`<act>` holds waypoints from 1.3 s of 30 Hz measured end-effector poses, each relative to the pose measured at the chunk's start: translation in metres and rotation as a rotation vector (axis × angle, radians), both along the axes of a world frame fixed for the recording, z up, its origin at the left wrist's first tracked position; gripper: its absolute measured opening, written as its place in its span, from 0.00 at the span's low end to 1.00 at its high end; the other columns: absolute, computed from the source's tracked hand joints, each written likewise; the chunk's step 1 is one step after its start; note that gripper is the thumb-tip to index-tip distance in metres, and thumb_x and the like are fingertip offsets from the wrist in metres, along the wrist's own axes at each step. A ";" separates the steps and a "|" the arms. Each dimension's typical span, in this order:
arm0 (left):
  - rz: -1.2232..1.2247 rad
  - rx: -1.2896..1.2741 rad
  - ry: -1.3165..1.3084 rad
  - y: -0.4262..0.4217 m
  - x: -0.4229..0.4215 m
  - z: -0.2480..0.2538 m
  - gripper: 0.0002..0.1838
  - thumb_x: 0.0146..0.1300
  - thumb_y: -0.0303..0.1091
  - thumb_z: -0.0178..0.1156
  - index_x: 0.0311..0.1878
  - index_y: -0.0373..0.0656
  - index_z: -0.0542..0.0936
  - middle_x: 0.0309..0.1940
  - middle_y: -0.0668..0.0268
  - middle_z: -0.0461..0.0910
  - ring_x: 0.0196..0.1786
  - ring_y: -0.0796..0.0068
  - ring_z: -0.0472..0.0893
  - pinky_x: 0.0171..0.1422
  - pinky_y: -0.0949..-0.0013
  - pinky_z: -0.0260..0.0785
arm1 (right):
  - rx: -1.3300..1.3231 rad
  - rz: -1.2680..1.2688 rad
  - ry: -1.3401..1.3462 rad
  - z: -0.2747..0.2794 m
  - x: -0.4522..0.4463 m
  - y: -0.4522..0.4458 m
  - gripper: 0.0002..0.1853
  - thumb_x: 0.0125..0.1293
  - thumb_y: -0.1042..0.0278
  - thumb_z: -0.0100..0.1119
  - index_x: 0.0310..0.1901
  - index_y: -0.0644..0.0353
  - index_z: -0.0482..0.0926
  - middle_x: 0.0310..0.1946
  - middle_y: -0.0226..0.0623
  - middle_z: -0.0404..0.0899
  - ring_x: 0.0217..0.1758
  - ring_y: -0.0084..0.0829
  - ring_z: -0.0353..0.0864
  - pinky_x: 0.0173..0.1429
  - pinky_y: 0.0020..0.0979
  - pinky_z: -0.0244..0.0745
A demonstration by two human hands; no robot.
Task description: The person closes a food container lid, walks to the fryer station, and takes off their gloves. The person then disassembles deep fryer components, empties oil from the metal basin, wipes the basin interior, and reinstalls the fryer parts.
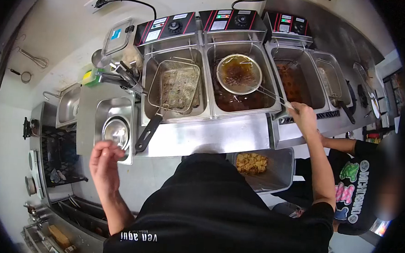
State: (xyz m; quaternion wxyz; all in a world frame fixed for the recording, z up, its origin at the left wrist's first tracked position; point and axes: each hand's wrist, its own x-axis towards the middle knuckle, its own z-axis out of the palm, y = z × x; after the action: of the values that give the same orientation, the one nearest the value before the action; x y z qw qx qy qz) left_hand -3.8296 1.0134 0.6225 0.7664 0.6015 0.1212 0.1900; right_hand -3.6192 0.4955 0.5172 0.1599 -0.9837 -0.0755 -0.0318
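My right hand [305,119] is closed around the handle of a round strainer [239,74]. The strainer is over the middle fryer's vat [233,103], with dark crumbs and yellowish oil showing in its bowl. Dark brown oil lies in the vat around and below it. My left hand [104,160] is raised in front of a shiny metal bowl [116,132], its fingers loosely bent and nothing visible in them. That bowl sits in a rectangular steel tray [103,110] on the counter.
In the left fryer rests a wire basket [177,86] whose black handle juts forward. Farther right is another fryer [292,83]. A grey bin [278,171] of golden fried pieces [252,164] stands below the counter. A co-worker [360,180] in black stands close at my right.
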 end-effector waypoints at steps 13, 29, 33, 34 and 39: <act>-1.681 -0.378 -0.485 -0.192 0.059 0.087 0.16 0.65 0.23 0.49 0.55 0.36 0.75 0.47 0.56 0.75 0.49 0.60 0.75 0.53 0.63 0.70 | -0.323 0.098 -0.248 0.022 0.039 -0.014 0.15 0.62 0.62 0.62 0.48 0.56 0.81 0.31 0.41 0.78 0.33 0.43 0.82 0.36 0.40 0.76; -1.790 -0.273 -0.533 -0.144 0.077 0.058 0.10 0.68 0.27 0.49 0.46 0.41 0.80 0.44 0.57 0.80 0.50 0.52 0.78 0.59 0.49 0.65 | 0.004 0.160 0.100 0.020 0.016 -0.042 0.16 0.53 0.63 0.68 0.42 0.61 0.84 0.37 0.46 0.83 0.40 0.46 0.83 0.47 0.40 0.76; -1.523 -0.158 -0.447 -0.099 0.078 0.050 0.07 0.66 0.26 0.55 0.40 0.44 0.83 0.42 0.57 0.81 0.48 0.54 0.80 0.55 0.51 0.69 | 0.029 0.069 0.132 0.021 -0.006 -0.038 0.16 0.54 0.63 0.68 0.43 0.60 0.84 0.41 0.46 0.84 0.42 0.47 0.83 0.49 0.39 0.77; -1.396 -0.165 -0.440 -0.091 0.073 0.048 0.06 0.64 0.25 0.58 0.37 0.45 0.83 0.42 0.56 0.82 0.47 0.55 0.81 0.54 0.51 0.70 | 0.023 0.077 0.121 0.015 -0.008 -0.041 0.16 0.55 0.62 0.68 0.43 0.60 0.85 0.41 0.46 0.84 0.43 0.48 0.83 0.50 0.39 0.76; -0.918 -0.276 -0.491 -0.054 0.053 0.041 0.06 0.56 0.21 0.62 0.29 0.45 0.81 0.36 0.56 0.80 0.39 0.56 0.83 0.50 0.50 0.73 | 0.073 -0.004 0.152 0.008 -0.023 -0.035 0.16 0.55 0.61 0.68 0.43 0.61 0.84 0.40 0.49 0.83 0.44 0.48 0.83 0.50 0.41 0.76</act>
State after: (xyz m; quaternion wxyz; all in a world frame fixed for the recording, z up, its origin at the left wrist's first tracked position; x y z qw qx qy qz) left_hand -3.7769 0.9598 0.6637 0.8483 0.4245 -0.3129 -0.0471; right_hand -3.6422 0.4602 0.5251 0.2009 -0.9770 -0.0599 0.0396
